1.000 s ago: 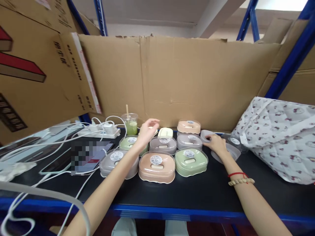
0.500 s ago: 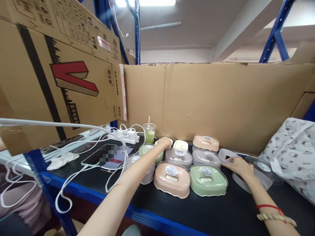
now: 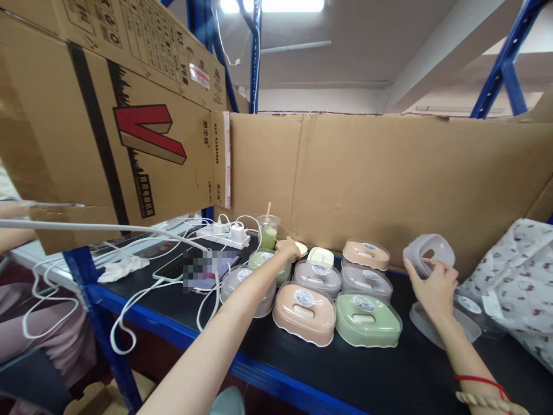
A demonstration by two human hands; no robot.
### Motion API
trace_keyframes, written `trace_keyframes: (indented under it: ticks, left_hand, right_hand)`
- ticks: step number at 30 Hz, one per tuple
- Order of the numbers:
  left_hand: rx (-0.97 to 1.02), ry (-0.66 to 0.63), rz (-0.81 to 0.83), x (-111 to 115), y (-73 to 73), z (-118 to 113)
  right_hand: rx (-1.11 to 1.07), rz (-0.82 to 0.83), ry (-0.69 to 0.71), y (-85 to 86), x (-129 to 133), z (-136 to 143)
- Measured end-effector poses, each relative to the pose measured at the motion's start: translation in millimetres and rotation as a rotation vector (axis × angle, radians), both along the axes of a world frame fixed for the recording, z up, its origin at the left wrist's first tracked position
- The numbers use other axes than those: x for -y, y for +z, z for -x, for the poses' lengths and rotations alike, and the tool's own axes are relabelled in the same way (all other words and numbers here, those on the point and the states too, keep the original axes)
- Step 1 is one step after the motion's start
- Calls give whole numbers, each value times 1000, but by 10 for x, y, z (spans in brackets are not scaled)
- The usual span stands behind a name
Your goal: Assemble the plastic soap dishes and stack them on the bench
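Note:
My right hand (image 3: 434,288) grips a translucent grey plastic lid (image 3: 419,249) with an oval hole, holding it raised and tilted. Below it, a grey plastic shell (image 3: 466,328) lies on the black tabletop. At the back, the fingers of my left hand (image 3: 287,249) close over a cream-coloured plastic piece (image 3: 301,249); the fingertips are partly hidden. Another cream piece (image 3: 321,257) lies just to its right. Between my hands stand several lidded plastic boxes with round stickers, among them a pink box (image 3: 305,325), a green box (image 3: 367,331) and a grey box (image 3: 317,278).
A cup of green drink (image 3: 268,235) with a straw stands behind my left forearm. White cables, a power strip (image 3: 222,233) and a phone (image 3: 175,267) are on the left. A patterned bag (image 3: 518,282) sits at right; a cardboard wall (image 3: 371,173) closes the back.
My right hand has lifted the grey lid off the tabletop and tilted it up. My left hand stays at the cream piece. The whole view has shifted slightly.

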State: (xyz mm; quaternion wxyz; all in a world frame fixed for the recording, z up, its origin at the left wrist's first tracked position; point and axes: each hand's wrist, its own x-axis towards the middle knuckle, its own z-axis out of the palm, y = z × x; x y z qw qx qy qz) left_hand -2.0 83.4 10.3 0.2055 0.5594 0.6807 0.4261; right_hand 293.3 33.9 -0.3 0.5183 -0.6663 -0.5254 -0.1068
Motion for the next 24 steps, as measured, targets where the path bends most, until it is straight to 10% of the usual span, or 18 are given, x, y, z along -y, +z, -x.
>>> trace_keyframes:
  ticks: [4, 13, 20, 24]
  left_hand:
    - [-182, 56, 104, 121, 103, -35]
    - [-234, -15, -237, 539, 638, -34]
    - [184, -3, -560, 753, 433, -13]
    - [397, -69, -430, 741, 405, 95]
  right_hand:
    - [-82, -120, 5, 80, 66, 22]
    - [-5, -422, 7, 178, 179, 314]
    - [232, -406, 251, 365, 303, 924]
    - [277, -476, 421, 496, 346, 1328]
